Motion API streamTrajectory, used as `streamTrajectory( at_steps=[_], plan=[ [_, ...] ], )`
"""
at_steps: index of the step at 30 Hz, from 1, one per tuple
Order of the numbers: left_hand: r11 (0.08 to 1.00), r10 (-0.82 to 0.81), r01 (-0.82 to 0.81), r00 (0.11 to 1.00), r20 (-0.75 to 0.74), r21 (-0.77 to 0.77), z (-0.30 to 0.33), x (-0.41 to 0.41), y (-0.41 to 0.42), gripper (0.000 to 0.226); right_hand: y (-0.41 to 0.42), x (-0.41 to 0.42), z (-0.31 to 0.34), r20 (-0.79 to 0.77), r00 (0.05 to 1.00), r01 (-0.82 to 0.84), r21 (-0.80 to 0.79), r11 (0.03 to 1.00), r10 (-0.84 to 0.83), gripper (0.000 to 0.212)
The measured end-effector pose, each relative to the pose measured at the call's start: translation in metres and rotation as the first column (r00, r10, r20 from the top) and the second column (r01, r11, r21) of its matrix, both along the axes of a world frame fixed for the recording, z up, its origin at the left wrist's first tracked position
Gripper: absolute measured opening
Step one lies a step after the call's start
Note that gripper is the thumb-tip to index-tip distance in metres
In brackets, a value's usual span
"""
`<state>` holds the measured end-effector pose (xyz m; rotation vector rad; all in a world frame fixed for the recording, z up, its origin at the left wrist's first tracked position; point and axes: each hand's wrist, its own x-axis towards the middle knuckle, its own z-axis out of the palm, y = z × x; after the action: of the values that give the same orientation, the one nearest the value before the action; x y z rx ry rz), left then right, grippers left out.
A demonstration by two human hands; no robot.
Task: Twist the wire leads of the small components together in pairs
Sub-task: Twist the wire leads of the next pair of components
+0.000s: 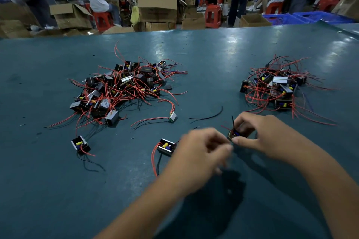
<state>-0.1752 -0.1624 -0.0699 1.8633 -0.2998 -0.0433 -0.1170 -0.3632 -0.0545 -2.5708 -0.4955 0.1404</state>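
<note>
My right hand (256,134) grips a small black boxed component (234,134), whose black lead sticks straight up and whose red lead points left. My left hand (202,149) is blurred, its fingers curled beside that component; whether it pinches a wire I cannot tell. Just left of my left hand, another component (166,146) lies on the table with red leads trailing toward me. A further one (80,144) lies apart at the left, and one more (172,117) sits nearer the big pile.
A large pile of components with red and black leads (120,89) covers the green table's (184,48) left middle. A smaller pile (279,87) lies at the right. A loose black wire (209,115) lies between them. Beyond the far edge are boxes, stools and seated people.
</note>
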Motion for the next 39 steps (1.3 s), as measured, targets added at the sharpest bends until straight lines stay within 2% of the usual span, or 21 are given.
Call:
streamTrajectory(
  at_steps=[2, 3, 6, 9, 11, 13, 15, 17, 19, 22, 27, 30, 34, 39],
  plan=[
    [0.996, 0.074, -0.081, 0.972, 0.224, 0.023, 0.014, 0.015, 0.032, 0.005, 0.0, 0.002, -0.006, -0.034, 0.999, -0.019, -0.052, 0.998, 0.017, 0.017],
    [0.992, 0.124, -0.129, 0.957, 0.261, -0.001, 0.018, 0.022, 0.048, 0.009, 0.002, 0.003, -0.009, -0.034, 0.999, -0.029, -0.075, 0.997, 0.026, 0.016],
    [0.982, 0.189, -0.184, 0.966, 0.175, -0.047, 0.01, 0.038, 0.078, 0.013, 0.009, 0.002, -0.013, -0.016, 0.998, -0.064, -0.113, 0.992, 0.063, 0.015],
    [0.984, 0.116, -0.132, 0.984, 0.134, 0.116, -0.011, 0.042, 0.088, 0.01, 0.009, 0.003, -0.017, -0.004, 0.997, -0.077, -0.102, 0.992, 0.077, 0.017],
    [0.98, 0.086, -0.108, 0.987, 0.132, 0.166, -0.016, 0.04, 0.09, 0.007, 0.007, 0.004, -0.016, -0.018, 0.996, -0.086, -0.085, 0.993, 0.085, 0.021],
    [0.976, 0.156, -0.185, 0.962, 0.226, 0.113, -0.014, 0.037, 0.087, 0.009, 0.005, 0.004, -0.015, -0.025, 0.996, -0.088, -0.071, 0.994, 0.087, 0.024],
    [0.962, 0.215, -0.261, 0.9, 0.38, 0.074, -0.009, 0.031, 0.078, 0.007, 0.005, 0.004, -0.015, -0.015, 0.995, -0.098, -0.074, 0.992, 0.097, 0.023],
    [0.958, 0.158, -0.257, 0.843, 0.514, 0.128, -0.006, 0.023, 0.064, 0.004, 0.007, 0.003, -0.014, -0.001, 0.993, -0.117, -0.078, 0.99, 0.117, 0.022],
    [0.945, 0.088, -0.245, 0.829, 0.552, 0.217, -0.009, 0.015, 0.048, 0.008, 0.006, 0.001, -0.009, 0.018, 0.987, -0.159, -0.035, 0.987, 0.16, 0.021],
    [0.955, 0.104, -0.217, 0.885, 0.453, 0.203, -0.015, 0.01, 0.034, 0.015, 0.005, -0.005, 0.002, 0.067, 0.973, -0.227, 0.055, 0.972, 0.223, 0.02],
    [0.995, 0.103, -0.102, 0.97, 0.22, -0.018, -0.016, 0.013, 0.034, 0.01, 0.007, -0.01, 0.01, 0.145, 0.947, -0.307, 0.139, 0.942, 0.287, 0.021],
    [0.975, 0.089, -0.067, 0.991, 0.096, -0.211, -0.013, 0.014, 0.034, 0.014, 0.007, -0.01, 0.01, 0.158, 0.941, -0.324, 0.175, 0.93, 0.299, 0.02],
    [0.947, 0.082, -0.067, 0.996, 0.034, -0.314, -0.01, 0.015, 0.034, 0.027, 0.004, -0.009, 0.01, 0.16, 0.946, -0.313, 0.217, 0.925, 0.283, 0.02],
    [0.921, 0.089, -0.092, 0.996, -0.026, -0.378, -0.009, 0.014, 0.037, 0.02, 0.001, -0.007, 0.01, 0.168, 0.946, -0.312, 0.222, 0.924, 0.279, 0.021]
  ],
)
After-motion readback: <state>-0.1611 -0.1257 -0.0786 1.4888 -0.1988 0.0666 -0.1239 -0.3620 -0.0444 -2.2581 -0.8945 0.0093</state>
